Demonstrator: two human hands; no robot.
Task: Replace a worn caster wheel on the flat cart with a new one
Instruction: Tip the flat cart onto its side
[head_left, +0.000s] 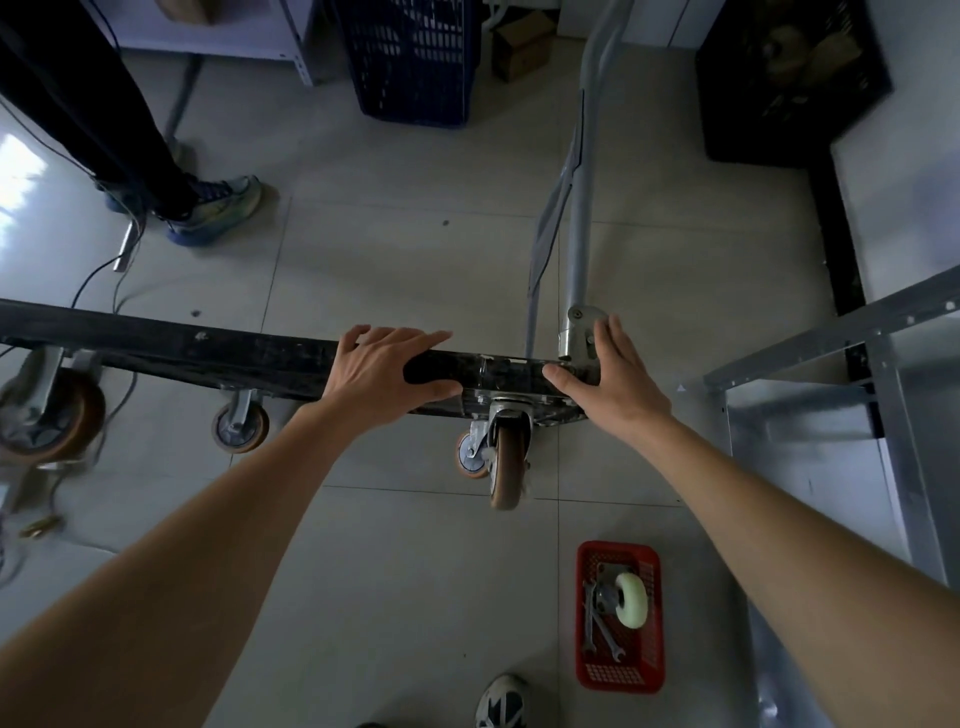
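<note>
The black flat cart stands tipped on its side, its casters facing me. My left hand grips its top edge, fingers over the far side and thumb on the near face. My right hand rests at the cart's corner, fingers straight against the handle bracket and thumb on the edge. Between my hands, a brown caster wheel hangs below the edge. A new caster with a white wheel lies beside wrenches in a red basket on the floor, near right.
The cart's grey handle lies on the floor, pointing away from me. Other brown casters show to the left. A standing person's shoes and cables are far left. A metal shelf frame stands right; a blue crate behind.
</note>
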